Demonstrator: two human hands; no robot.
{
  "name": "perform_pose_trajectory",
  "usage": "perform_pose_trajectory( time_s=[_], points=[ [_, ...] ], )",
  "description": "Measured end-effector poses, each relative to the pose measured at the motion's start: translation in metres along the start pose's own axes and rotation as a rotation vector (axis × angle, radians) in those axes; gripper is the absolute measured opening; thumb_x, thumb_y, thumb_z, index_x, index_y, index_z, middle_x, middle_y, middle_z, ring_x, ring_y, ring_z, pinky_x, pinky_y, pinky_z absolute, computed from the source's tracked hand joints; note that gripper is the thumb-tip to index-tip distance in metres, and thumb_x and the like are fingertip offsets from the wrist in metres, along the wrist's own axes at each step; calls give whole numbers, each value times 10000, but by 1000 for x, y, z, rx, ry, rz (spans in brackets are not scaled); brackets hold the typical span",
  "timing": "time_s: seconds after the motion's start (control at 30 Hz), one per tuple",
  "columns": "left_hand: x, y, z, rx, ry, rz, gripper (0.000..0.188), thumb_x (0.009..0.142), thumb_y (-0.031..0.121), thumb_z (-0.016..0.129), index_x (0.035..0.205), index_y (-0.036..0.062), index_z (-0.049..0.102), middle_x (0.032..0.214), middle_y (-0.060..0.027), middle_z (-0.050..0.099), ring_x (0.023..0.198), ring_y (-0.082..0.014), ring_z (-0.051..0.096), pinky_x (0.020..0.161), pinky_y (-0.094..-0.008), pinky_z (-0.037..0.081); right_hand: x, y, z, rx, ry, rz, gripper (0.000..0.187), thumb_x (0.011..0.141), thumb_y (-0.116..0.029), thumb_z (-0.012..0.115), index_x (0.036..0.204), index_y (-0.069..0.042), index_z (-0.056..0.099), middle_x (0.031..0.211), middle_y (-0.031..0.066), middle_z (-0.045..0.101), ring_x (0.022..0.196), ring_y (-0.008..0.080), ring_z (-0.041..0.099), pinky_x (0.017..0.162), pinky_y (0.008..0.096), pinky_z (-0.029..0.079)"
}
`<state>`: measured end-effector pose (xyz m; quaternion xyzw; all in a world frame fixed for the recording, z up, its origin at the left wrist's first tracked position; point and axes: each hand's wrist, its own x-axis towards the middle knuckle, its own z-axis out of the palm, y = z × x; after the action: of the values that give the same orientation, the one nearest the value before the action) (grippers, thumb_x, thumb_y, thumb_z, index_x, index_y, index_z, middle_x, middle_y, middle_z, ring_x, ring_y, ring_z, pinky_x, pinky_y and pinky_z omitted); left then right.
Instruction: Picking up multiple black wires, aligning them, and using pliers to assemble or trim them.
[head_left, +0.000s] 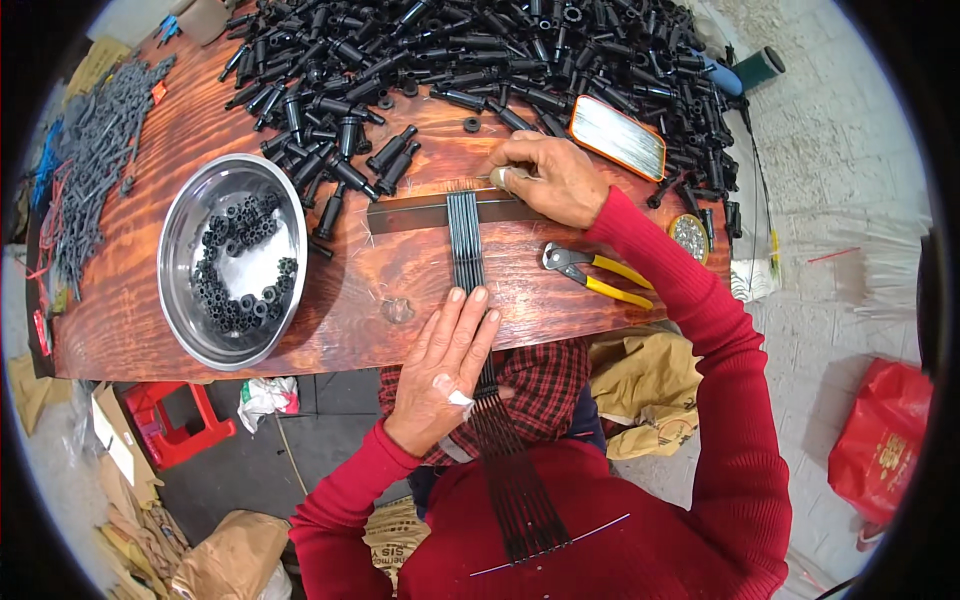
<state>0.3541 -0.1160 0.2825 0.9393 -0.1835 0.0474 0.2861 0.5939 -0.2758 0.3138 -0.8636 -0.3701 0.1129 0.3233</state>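
A row of thin black rods (pixel 466 240) lies side by side on the reddish wooden table and runs over its near edge towards my chest, fanning out. My left hand (pixel 440 375) rests flat on the rods at that edge, fingers stretched out, with a white wrap on its back. Under the rods' far ends lies a dark straight bar (pixel 405 215). My right hand (pixel 560 180) is at the bar's right end, its thumb and finger pinched just right of the rod tips. The thumb has a white wrap. Whatever the pinch holds is too small to name.
Yellow-handled end-cutting pliers (pixel 600 275) lie right of the rods. A metal bowl (pixel 170 270) holds small black rings. Black tubular parts (pixel 450 60) heap at the back. An orange-rimmed tray (pixel 620 178) and a round tin (pixel 690 237) are at right, grey parts (pixel 105 150) far left.
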Motion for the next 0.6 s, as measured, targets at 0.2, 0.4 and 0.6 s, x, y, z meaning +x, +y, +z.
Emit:
perform_pose_trajectory(
  time_s=[0.2,0.4,0.6],
  points=[
    [1,0,-1,-10,3,-5,785,844,500,619,1443,23,446,1538,-175,375,1436,-357,331,1155,-452,318,6,4,4,210,-81,121,200,903,-175,638,1043,-78,743,949,113,720,880,211,675,827,339,509],
    [0,0,-1,-15,5,-9,777,845,492,621,1441,24,450,1540,-170,375,1437,-354,332,1156,-448,317,7,11,9,300,-74,119,206,905,-160,638,1039,-41,739,953,106,731,867,177,673,816,316,511],
    [0,1,0,0,5,-7,771,851,486,617,1445,26,444,1540,-172,375,1438,-352,331,1157,-448,317,8,11,10,312,-93,140,208,905,-157,645,1047,-40,742,925,103,739,823,161,668,785,308,517]
  ],
)
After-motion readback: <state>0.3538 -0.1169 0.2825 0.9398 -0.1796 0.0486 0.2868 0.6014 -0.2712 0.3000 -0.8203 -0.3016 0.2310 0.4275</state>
